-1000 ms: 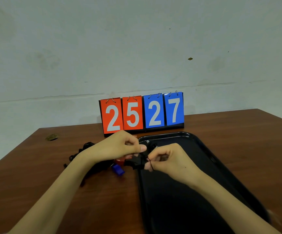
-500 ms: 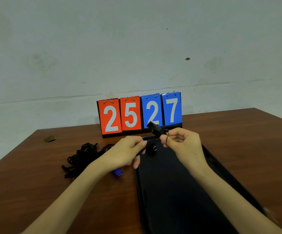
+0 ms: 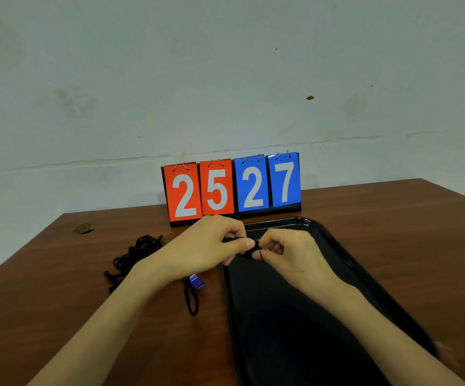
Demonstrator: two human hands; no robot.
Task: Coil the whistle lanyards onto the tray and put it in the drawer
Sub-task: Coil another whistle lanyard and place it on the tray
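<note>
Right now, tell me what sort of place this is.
Probably a sports equipment room or similar: a flip scoreboard showing 25 27 stands on a wooden table against a bare stained wall, with a blue whistle and tangled black lanyards beside a black tray.

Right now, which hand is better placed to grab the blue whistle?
Left, likely: the blue whistle lies beside the left hand, outside the tray. The right hand is over the tray, farther off. Both pinch a black lanyard.

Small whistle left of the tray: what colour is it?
The small metal whistle is blue; head view.
</note>
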